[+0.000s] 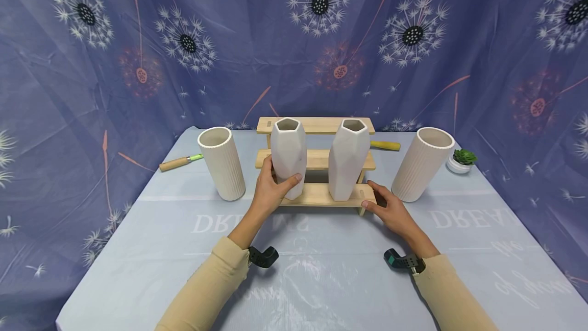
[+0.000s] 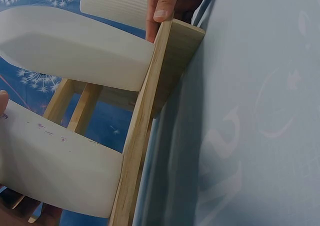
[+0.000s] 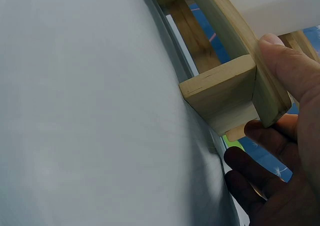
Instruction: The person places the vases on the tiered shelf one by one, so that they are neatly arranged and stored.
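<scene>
My left hand (image 1: pixel 268 190) grips a white faceted vase (image 1: pixel 289 155), thumb across its front and fingers round its left side. This vase stands upright on the lowest step of a three-step wooden stand (image 1: pixel 317 194). A second white faceted vase (image 1: pixel 348 160) stands to its right on the same step. At the right end of that step, my right hand (image 1: pixel 394 213) pinches the board, thumb on top and fingers beneath, as the right wrist view shows. Purple marks dot the gripped vase (image 2: pixel 60 161) in the left wrist view.
A ribbed white vase (image 1: pixel 224 165) stands left of the stand, another ribbed vase (image 1: pixel 421 165) right. A wooden-handled tool (image 1: pixel 174 163) lies far left. Behind the stand shows a yellow handle (image 1: pixel 386 145). A small potted succulent (image 1: pixel 461 161) sits at the table's right edge.
</scene>
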A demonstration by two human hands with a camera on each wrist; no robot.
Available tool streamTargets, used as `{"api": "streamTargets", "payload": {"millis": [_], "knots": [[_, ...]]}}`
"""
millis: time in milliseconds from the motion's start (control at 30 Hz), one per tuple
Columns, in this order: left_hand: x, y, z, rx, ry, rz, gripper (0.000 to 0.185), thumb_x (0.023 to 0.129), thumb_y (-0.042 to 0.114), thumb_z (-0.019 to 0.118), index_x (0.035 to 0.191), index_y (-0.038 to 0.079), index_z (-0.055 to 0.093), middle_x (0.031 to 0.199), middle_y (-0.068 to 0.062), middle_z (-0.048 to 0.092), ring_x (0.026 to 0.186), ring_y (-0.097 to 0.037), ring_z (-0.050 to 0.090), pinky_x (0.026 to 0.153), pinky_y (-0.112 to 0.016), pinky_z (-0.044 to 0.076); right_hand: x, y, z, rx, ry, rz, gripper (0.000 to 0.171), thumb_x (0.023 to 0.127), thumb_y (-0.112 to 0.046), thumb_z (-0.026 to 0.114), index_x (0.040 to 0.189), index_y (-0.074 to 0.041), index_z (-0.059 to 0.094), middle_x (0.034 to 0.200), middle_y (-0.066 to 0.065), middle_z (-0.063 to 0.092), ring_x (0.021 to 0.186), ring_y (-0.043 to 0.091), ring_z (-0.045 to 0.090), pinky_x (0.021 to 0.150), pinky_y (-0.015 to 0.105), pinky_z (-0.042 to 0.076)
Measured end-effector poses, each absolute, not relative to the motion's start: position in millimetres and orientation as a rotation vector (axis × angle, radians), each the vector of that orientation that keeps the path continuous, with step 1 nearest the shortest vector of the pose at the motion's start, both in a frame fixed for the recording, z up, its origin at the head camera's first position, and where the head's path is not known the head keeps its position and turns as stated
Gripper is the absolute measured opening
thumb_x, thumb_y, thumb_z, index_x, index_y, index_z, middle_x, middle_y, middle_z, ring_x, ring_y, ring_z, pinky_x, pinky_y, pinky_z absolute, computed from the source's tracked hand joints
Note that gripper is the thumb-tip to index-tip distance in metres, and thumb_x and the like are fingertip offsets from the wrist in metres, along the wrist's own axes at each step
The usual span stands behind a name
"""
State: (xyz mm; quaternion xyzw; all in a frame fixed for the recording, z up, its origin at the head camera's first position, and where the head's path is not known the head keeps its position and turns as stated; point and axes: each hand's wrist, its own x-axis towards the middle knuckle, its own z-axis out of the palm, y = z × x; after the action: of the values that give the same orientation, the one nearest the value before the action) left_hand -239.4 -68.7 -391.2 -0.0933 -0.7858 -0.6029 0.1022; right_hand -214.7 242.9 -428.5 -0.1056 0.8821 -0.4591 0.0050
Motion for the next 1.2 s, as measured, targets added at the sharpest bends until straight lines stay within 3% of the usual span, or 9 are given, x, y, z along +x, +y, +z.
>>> {"api": "streamTargets", "payload": {"millis": [367,667,900,1200], "knots": [[-218.9,-74.4,-372.6,-0.297,-2.350,-1.835,0.083,0.080,0.021,0.076,0.146,0.014,0.026,0.138,-0.014,0.043,0.123,-0.031,0.048,0.103,-0.047,0.040,-216.4,243.6,-430.9,-0.332,2.773,-1.420,0.068,0.092,-0.026,0.062,0.147,-0.001,0.030,0.138,0.025,0.045,0.123,0.038,0.049,0.099,0.049,0.041],[-199.3,-87.6,-365.0,-0.280,-2.426,-1.782,0.088,0.081,0.014,0.074,0.150,0.008,0.018,0.146,-0.016,0.032,0.136,-0.031,0.033,0.111,-0.048,0.033,-216.6,243.4,-430.6,-0.317,2.748,-1.437,0.069,0.092,-0.027,0.062,0.147,-0.002,0.029,0.141,0.027,0.042,0.126,0.041,0.045,0.103,0.054,0.039],[-203.1,-105.6,-392.6,-0.265,-2.394,-1.750,0.085,0.080,0.018,0.076,0.148,0.014,0.024,0.144,-0.013,0.036,0.136,-0.026,0.035,0.111,-0.045,0.033,-218.9,245.2,-434.5,-0.336,2.761,-1.428,0.069,0.092,-0.026,0.061,0.147,0.000,0.028,0.139,0.027,0.043,0.125,0.041,0.047,0.101,0.054,0.039],[-195.1,-123.1,-404.4,-0.266,-2.300,-1.688,0.075,0.080,0.018,0.076,0.143,0.013,0.034,0.138,-0.009,0.043,0.130,-0.023,0.041,0.108,-0.044,0.036,-233.3,256.6,-457.7,-0.320,2.745,-1.444,0.074,0.090,-0.037,0.063,0.149,-0.010,0.027,0.142,0.022,0.043,0.127,0.036,0.047,0.102,0.051,0.040]]}}
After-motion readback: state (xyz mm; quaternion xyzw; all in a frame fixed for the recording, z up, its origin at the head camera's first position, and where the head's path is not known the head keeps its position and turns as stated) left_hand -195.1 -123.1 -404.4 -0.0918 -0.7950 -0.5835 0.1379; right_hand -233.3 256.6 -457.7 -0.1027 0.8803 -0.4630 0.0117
